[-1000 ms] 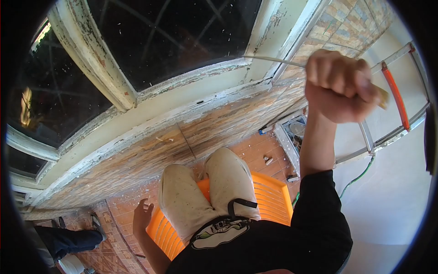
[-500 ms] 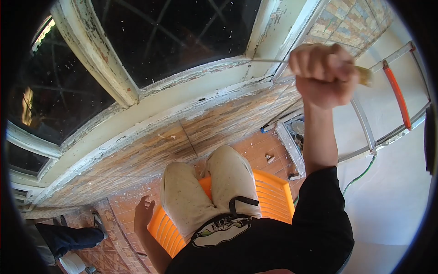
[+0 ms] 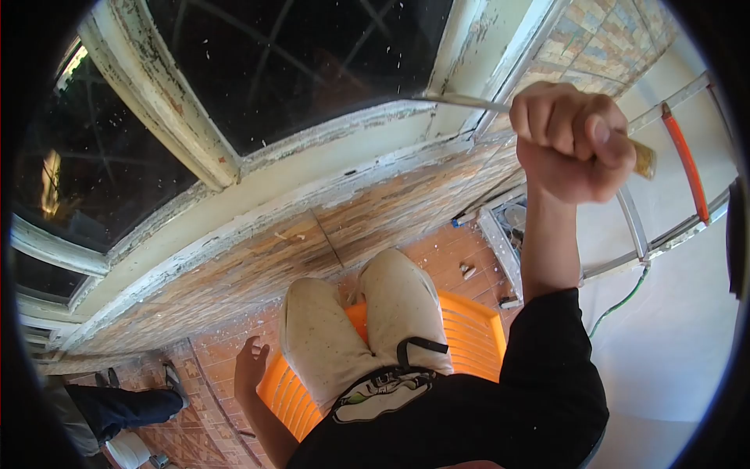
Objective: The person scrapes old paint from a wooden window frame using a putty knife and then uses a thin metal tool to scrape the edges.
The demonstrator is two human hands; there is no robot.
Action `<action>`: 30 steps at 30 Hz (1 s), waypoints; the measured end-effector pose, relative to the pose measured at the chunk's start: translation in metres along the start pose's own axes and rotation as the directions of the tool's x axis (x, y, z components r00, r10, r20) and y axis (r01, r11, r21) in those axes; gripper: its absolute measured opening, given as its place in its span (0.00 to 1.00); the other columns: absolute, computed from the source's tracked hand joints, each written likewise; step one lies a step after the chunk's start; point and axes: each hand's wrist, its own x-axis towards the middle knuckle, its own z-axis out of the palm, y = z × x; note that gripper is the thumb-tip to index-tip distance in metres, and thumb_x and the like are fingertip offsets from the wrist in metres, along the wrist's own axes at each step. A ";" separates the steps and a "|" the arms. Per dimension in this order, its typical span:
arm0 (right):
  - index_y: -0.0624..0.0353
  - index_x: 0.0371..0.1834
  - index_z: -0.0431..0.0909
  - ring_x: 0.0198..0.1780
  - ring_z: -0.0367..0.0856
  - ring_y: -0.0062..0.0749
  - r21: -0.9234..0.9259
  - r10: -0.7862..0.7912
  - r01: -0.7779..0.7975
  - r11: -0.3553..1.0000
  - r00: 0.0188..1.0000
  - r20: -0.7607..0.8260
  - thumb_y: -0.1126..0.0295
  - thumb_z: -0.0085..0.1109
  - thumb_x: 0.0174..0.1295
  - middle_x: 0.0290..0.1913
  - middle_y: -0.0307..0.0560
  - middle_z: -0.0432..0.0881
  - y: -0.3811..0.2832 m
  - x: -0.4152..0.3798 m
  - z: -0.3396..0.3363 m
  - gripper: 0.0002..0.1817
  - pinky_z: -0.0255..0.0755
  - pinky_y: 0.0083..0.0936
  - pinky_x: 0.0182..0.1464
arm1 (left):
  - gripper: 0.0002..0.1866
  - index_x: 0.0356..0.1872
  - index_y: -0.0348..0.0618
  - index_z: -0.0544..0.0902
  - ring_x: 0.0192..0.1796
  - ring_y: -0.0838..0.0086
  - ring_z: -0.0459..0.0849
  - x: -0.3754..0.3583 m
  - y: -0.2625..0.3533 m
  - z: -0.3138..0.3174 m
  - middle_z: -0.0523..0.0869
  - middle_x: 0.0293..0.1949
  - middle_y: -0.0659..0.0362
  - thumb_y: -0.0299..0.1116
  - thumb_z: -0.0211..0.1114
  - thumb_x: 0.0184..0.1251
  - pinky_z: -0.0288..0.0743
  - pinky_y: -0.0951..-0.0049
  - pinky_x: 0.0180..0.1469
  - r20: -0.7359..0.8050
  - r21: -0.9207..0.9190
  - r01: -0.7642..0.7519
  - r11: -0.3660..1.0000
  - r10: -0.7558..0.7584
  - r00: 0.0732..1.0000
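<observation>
My right hand (image 3: 574, 141) is closed around the handle of a thin metal tool (image 3: 469, 102), whose yellowish handle end sticks out past the thumb. The tool's blade reaches left to the lower right corner of a window frame (image 3: 336, 133) with worn, peeling white paint, beside the dark glass (image 3: 305, 70). Low at my left side, my left hand (image 3: 251, 362) hangs beside the orange chair (image 3: 475, 328), fingers apart and holding nothing.
Another person's legs (image 3: 125, 406) are at the lower left, near a white container (image 3: 127, 451). A ladder with an orange bar (image 3: 685, 162) leans at the right. A metal tray-like frame (image 3: 500, 254), paint flakes and a green hose (image 3: 621, 301) lie below.
My right hand has moved slightly to the right and down with the tool, and its blade now shows more clearly. The camera view has shifted slightly.
</observation>
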 end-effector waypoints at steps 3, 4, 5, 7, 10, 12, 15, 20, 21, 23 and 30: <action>0.53 0.15 0.52 0.13 0.44 0.23 0.180 -0.085 0.092 0.979 0.995 -0.042 0.73 0.36 0.56 0.11 0.35 0.51 -0.011 0.006 0.003 0.13 0.47 0.26 0.17 | 0.23 0.56 0.39 0.71 0.40 0.59 0.83 0.000 -0.001 0.001 0.83 0.39 0.46 0.40 0.59 0.63 0.76 0.64 0.43 0.036 -0.020 0.015 1.000 -0.014 0.999; 0.54 0.15 0.53 0.13 0.45 0.24 0.171 -0.078 0.078 0.982 0.997 -0.003 0.73 0.37 0.56 0.11 0.36 0.52 -0.018 0.008 0.003 0.12 0.47 0.27 0.17 | 0.23 0.56 0.39 0.72 0.40 0.59 0.83 0.001 0.001 0.003 0.83 0.38 0.46 0.40 0.59 0.63 0.76 0.64 0.43 0.022 -0.019 0.021 1.000 -0.021 1.000; 0.53 0.15 0.53 0.13 0.45 0.23 -0.051 -0.057 0.049 0.998 0.985 -0.166 0.70 0.36 0.58 0.11 0.34 0.51 0.011 -0.006 0.003 0.13 0.46 0.26 0.17 | 0.22 0.56 0.39 0.72 0.39 0.59 0.83 -0.005 -0.002 0.000 0.83 0.38 0.46 0.40 0.59 0.64 0.76 0.65 0.43 0.014 -0.004 0.035 0.999 -0.035 0.999; 0.53 0.15 0.50 0.13 0.44 0.23 -0.032 0.099 -0.105 0.994 0.984 -0.148 0.67 0.35 0.59 0.11 0.33 0.47 0.010 -0.011 0.007 0.15 0.44 0.26 0.17 | 0.22 0.56 0.40 0.72 0.39 0.59 0.83 -0.005 0.001 -0.002 0.83 0.38 0.46 0.40 0.59 0.64 0.76 0.65 0.43 0.013 -0.004 0.028 1.000 -0.028 1.000; 0.53 0.14 0.48 0.14 0.41 0.23 0.127 -0.051 0.064 0.990 0.993 -0.102 0.66 0.35 0.59 0.11 0.33 0.43 -0.008 0.003 -0.006 0.17 0.41 0.27 0.18 | 0.22 0.55 0.40 0.72 0.39 0.60 0.83 -0.006 0.000 -0.001 0.83 0.38 0.46 0.40 0.59 0.64 0.76 0.65 0.42 0.039 0.013 0.028 1.000 -0.028 0.999; 0.53 0.13 0.47 0.14 0.40 0.24 0.143 -0.068 0.078 0.987 0.995 -0.075 0.65 0.35 0.60 0.11 0.34 0.42 -0.005 0.009 -0.016 0.18 0.40 0.27 0.17 | 0.21 0.54 0.44 0.74 0.40 0.61 0.83 -0.003 -0.002 0.001 0.84 0.38 0.48 0.41 0.60 0.63 0.75 0.65 0.43 0.039 0.016 0.041 0.999 -0.042 0.998; 0.47 0.15 0.49 0.13 0.41 0.21 0.099 -0.067 0.055 0.994 0.990 0.120 0.62 0.33 0.65 0.12 0.30 0.45 0.005 0.015 -0.021 0.19 0.41 0.22 0.16 | 0.21 0.54 0.44 0.74 0.39 0.61 0.83 -0.004 -0.001 0.001 0.84 0.37 0.49 0.40 0.60 0.62 0.75 0.65 0.42 -0.005 0.003 0.023 1.000 -0.023 1.000; 0.48 0.14 0.49 0.14 0.43 0.21 0.147 -0.056 0.047 0.988 0.997 0.056 0.61 0.35 0.64 0.12 0.31 0.45 -0.017 0.026 -0.021 0.19 0.42 0.22 0.16 | 0.20 0.54 0.44 0.75 0.41 0.61 0.84 -0.003 -0.003 0.003 0.84 0.39 0.48 0.40 0.60 0.63 0.75 0.65 0.43 0.029 0.042 0.022 0.999 -0.023 0.999; 0.48 0.14 0.49 0.14 0.43 0.21 0.176 -0.100 0.097 0.980 0.995 0.005 0.61 0.35 0.64 0.12 0.31 0.45 -0.017 0.028 -0.023 0.19 0.42 0.22 0.16 | 0.20 0.54 0.44 0.75 0.41 0.61 0.84 -0.004 -0.001 0.003 0.84 0.39 0.48 0.40 0.60 0.63 0.75 0.65 0.43 0.031 0.053 0.019 0.998 -0.021 0.999; 0.51 0.13 0.51 0.11 0.41 0.22 0.242 0.192 -0.150 0.959 0.968 -0.161 0.68 0.37 0.65 0.08 0.35 0.46 0.003 0.021 -0.012 0.20 0.42 0.25 0.16 | 0.20 0.53 0.44 0.75 0.42 0.61 0.83 -0.005 0.003 0.001 0.84 0.39 0.48 0.40 0.60 0.63 0.74 0.66 0.44 0.004 0.048 0.021 0.999 -0.021 1.000; 0.51 0.13 0.52 0.12 0.43 0.22 0.323 -0.119 0.090 0.942 0.990 0.073 0.70 0.36 0.65 0.08 0.34 0.48 -0.015 0.043 -0.023 0.19 0.43 0.25 0.17 | 0.20 0.53 0.45 0.75 0.42 0.61 0.83 -0.003 -0.001 0.002 0.84 0.38 0.48 0.41 0.60 0.63 0.73 0.65 0.46 0.017 0.083 0.015 0.996 -0.016 1.000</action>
